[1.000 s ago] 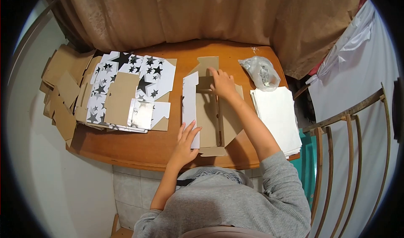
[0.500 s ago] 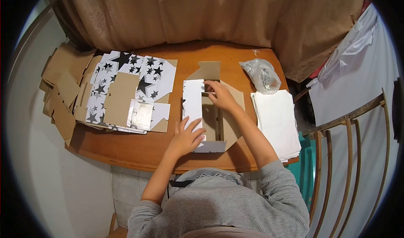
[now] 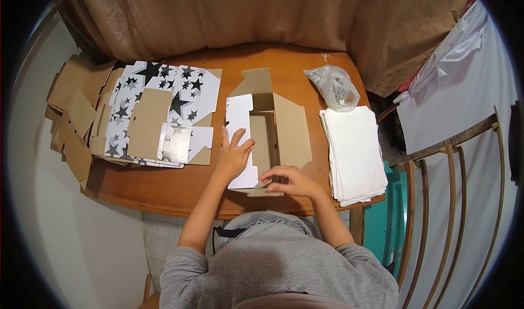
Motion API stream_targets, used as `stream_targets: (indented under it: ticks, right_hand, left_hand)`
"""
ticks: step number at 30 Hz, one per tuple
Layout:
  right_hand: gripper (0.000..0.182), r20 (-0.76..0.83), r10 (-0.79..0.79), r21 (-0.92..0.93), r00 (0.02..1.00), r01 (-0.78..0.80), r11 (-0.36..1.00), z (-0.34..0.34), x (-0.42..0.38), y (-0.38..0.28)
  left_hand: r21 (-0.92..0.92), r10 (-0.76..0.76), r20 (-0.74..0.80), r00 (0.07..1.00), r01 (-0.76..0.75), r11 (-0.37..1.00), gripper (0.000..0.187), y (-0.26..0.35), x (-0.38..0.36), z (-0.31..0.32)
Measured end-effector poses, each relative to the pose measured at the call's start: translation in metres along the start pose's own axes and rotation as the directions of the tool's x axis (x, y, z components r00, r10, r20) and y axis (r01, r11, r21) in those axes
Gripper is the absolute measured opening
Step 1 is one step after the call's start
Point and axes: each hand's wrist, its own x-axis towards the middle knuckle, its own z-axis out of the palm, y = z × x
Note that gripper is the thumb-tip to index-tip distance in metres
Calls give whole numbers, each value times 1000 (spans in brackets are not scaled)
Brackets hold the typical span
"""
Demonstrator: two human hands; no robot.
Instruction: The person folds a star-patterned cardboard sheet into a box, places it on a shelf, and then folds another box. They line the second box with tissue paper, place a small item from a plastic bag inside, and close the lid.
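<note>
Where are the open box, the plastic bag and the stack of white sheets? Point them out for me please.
Open box (image 3: 263, 145): head view, on its bare inside bottom.
Plastic bag (image 3: 337, 89): head view, on its crumpled middle.
Stack of white sheets (image 3: 356, 155): head view, middle of its top.

You have a brown cardboard box (image 3: 264, 145) in front of you, sitting on the wooden table (image 3: 154, 186) near its front edge. It is only partly folded — you can look right down into its plain brown inside. It is long and thin, with one short end toward you. The long left flap (image 3: 238, 145) shows its white side up, with bits of dark star on it. The long right flap (image 3: 293, 134) is plain brown and spreads outward — its corners are cut at a slant. The brown far flap (image 3: 258, 83) sticks out past the other end.
</note>
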Motion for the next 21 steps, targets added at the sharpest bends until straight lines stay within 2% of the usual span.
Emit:
stream_targets:
  ticks: [1,2,4,5,6,8,9,11,12,14,16,18,19,21]
  right_hand:
    - [51,-47,13,82,999,-9,997,3,-1,-1]
    - [51,-44,14,85,999,-10,996,3,-1,-2]
    - [46,-106,-184,253,977,206,945,0,1,-14]
    - [35,-119,-161,267,980,188,945,-1,2,-27]
    - [35,-115,-163,268,980,189,945,1,3,-23]
    - [32,-140,-166,19,976,170,985,4,7,-9]
    - [32,-137,-167,18,976,171,985,6,8,-9]
    - [21,-372,68,-44,926,-90,995,10,12,-9]
    - [21,-370,66,-46,927,-89,995,12,14,-7]
    - [14,-544,60,-175,837,-184,967,16,17,-2]
    - [9,-568,92,-160,818,-220,962,20,19,-2]
    - [12,-717,-76,-228,693,-129,965,26,23,8]
    - [12,-719,-75,-229,691,-134,964,28,23,11]
    - [23,-658,-38,-349,752,-260,900,33,22,14]
  left_hand:
    - [1,-5,3,1000,5,1000,14,-1,-1,0]
    - [11,-5,-6,1000,5,1000,14,-2,-2,0]
    - [23,-7,-16,1000,7,1000,14,-2,-4,0]
    - [28,-5,-17,1000,6,1000,14,-3,-6,2]
    - [34,-4,-19,1000,5,999,14,-4,-8,3]
    - [21,-11,-27,1000,11,1000,14,-5,-11,5]
    - [5,-14,-32,999,14,1000,14,-4,-12,5]
    - [-24,-21,-55,998,20,1000,15,-3,-14,5]
    - [-52,-29,-76,997,25,998,15,-2,-15,4]
    - [-59,-31,-91,995,25,998,15,-1,-16,7]
    - [-69,-30,-104,994,23,997,15,0,-17,8]
    - [-105,-23,-123,992,10,994,15,1,-16,9]
    - [-109,-20,-122,992,7,994,15,2,-16,9]
    - [-160,-28,-130,991,7,987,14,3,-16,10]
